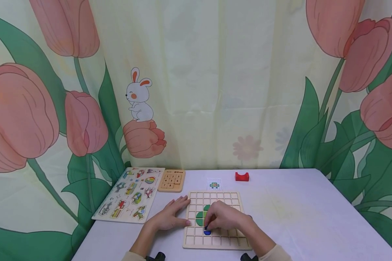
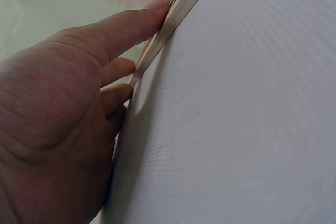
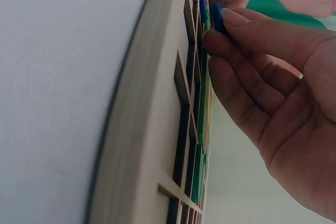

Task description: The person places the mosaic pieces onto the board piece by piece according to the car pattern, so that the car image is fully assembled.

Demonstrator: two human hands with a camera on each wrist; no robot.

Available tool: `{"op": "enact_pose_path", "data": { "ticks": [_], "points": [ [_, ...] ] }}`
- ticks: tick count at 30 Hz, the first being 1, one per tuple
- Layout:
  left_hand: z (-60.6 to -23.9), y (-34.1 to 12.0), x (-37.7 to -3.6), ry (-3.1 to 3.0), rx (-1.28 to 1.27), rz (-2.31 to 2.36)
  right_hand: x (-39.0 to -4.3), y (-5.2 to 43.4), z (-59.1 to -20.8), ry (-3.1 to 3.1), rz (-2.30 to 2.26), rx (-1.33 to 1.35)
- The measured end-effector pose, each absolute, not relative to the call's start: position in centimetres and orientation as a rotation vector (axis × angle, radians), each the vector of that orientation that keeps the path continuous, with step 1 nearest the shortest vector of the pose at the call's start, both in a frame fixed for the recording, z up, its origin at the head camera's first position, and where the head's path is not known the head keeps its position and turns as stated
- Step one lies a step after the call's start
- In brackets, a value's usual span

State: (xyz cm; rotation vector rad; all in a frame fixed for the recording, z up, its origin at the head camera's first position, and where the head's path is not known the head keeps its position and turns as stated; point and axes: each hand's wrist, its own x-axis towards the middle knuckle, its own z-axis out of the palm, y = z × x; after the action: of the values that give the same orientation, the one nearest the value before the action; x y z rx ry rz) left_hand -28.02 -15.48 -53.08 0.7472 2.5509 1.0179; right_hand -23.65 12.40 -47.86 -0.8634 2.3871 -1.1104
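A wooden grid board [image 1: 215, 243] lies on the white table near its front edge. Green pieces [image 1: 200, 216] form a rounded shape in its cells. My right hand [image 1: 223, 217] is over the board's middle and pinches a small blue piece [image 1: 207, 231] between thumb and fingertips, low over a cell. In the right wrist view the blue piece [image 3: 216, 18] sits at the fingertips, just above the green pieces [image 3: 202, 124]. My left hand [image 1: 169, 216] lies flat on the table, fingers straight, touching the board's left edge [image 2: 170, 22].
A small pattern card [image 1: 214, 184] lies just beyond the board. A red arched block [image 1: 242, 176] sits further back. At the back left are a number slide puzzle [image 1: 171, 180] and a picture peg puzzle [image 1: 130, 193]. A tulip-print curtain hangs behind the table.
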Motion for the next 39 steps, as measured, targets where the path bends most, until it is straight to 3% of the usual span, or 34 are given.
{"op": "enact_pose_path", "data": {
  "ticks": [39],
  "points": [
    [-52.84,-15.47,-27.8,2.546,0.744,1.032,-23.11,11.62,-48.07,2.463,-0.974,-0.863]
  ]
}}
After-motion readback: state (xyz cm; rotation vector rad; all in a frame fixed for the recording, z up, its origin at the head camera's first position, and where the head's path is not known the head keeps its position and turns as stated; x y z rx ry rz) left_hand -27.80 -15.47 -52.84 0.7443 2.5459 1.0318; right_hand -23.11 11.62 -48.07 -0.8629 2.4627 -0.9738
